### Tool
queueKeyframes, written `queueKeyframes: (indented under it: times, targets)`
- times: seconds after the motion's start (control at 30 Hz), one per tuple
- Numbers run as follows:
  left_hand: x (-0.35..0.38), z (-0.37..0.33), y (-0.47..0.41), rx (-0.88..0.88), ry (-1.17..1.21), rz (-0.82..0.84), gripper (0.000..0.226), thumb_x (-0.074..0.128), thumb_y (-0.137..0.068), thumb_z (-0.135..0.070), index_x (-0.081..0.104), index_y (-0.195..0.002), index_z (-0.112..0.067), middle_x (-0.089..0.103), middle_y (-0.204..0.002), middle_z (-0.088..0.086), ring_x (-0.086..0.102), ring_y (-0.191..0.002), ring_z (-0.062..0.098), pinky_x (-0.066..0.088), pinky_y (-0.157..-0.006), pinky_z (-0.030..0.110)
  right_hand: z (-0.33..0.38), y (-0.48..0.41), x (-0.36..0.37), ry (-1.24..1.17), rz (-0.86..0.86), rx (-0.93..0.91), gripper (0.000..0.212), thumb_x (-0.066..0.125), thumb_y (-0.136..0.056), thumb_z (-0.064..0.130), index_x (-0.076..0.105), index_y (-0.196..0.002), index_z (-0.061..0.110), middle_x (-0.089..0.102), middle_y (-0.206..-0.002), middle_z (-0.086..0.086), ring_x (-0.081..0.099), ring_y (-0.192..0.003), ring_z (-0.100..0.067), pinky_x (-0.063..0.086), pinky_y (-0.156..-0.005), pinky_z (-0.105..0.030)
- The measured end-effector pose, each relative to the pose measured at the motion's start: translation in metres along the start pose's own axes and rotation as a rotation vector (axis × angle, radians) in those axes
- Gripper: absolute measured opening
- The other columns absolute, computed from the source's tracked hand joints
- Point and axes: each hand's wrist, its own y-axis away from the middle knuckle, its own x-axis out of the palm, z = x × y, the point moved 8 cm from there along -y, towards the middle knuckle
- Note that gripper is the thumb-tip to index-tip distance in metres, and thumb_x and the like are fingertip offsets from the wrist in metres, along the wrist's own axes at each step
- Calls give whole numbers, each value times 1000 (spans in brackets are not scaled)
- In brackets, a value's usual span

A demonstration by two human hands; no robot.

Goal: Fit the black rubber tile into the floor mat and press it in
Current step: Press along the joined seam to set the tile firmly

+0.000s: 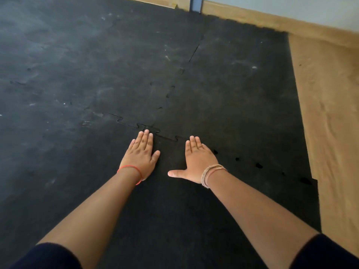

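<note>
The black rubber tile (252, 191) lies flat in the near right part of the floor mat (77, 74), its jigsaw edges meeting the neighbouring tiles. My left hand (140, 156) rests palm down by the tile's far left corner, fingertips at the seam. My right hand (196, 159) lies flat on the tile to the right of it, fingers together and thumb stretched left. Neither hand holds anything. Small gaps show along the seam to the right of my right hand.
Scuffed black mat tiles cover the floor to the left and ahead. Bare wooden floor (330, 113) runs along the right side and the far edge. A grey post (196, 3) stands at the far edge by a pale wall.
</note>
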Motion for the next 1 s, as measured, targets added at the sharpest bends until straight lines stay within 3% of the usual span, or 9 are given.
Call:
queueKeyframes:
  times: [0.17, 0.3, 0.4, 0.57, 0.73, 0.87, 1.0]
  targets:
    - [-2, -3, -2, -46, -48, 97, 61, 17, -97, -37, -10, -144, -9, -16, -155, 6, -14, -143, 18, -3, -117, 33, 0, -4, -2, -14, 42, 18, 116, 34, -74, 81, -10, -144, -2, -14, -155, -18, -10, -142, -31, 1, -115, -39]
    - [1, -21, 10, -102, 6, 55, 59, 18, -97, -33, -7, -144, -8, -15, -156, 9, -13, -143, 22, -2, -117, 36, -6, 15, 11, -212, -171, 18, 101, 29, -82, 73, -9, -145, 4, -15, -156, -10, -15, -142, -23, -4, -114, -36]
    - [13, -43, 32, -30, 43, -23, 57, 18, -97, -34, -6, -145, -12, -13, -156, 5, -15, -143, 19, -5, -116, 34, -28, 47, 34, -187, -317, 63, 89, 17, -87, 69, -9, -146, 7, -14, -156, -8, -16, -142, -20, -7, -113, -35]
    - [17, -83, 31, 134, 26, -42, 55, 15, -98, -34, -7, -145, -15, -12, -156, 1, -15, -142, 14, -8, -115, 29, -51, 60, 43, -118, -316, 79, 90, 11, -84, 70, -10, -145, 7, -16, -156, -10, -16, -142, -22, -5, -115, -36]
    - [21, -97, 25, 138, -11, -98, 56, 11, -97, -38, -13, -143, -16, -19, -152, -3, -24, -134, 8, -12, -112, 28, -47, 59, 47, -109, -355, 102, 93, -11, -70, 71, -18, -139, 9, -17, -154, -14, -17, -141, -25, -7, -113, -38]
    - [24, -95, 22, 130, -20, -92, 55, 9, -96, -38, -19, -138, -17, -29, -139, -6, -28, -129, 7, -13, -111, 28, -50, 52, 38, -74, -273, 109, 95, 10, -81, 73, -6, -145, 4, -5, -156, -18, -5, -143, -28, -2, -114, -38]
    - [22, -94, 23, 129, -27, -68, 53, 10, -96, -38, -24, -132, -19, -29, -141, -5, -28, -130, 7, -12, -113, 29, -47, 49, 16, 62, -162, 71, 98, 21, -84, 72, 3, -145, -2, 9, -154, -23, 9, -142, -32, 11, -113, -40]
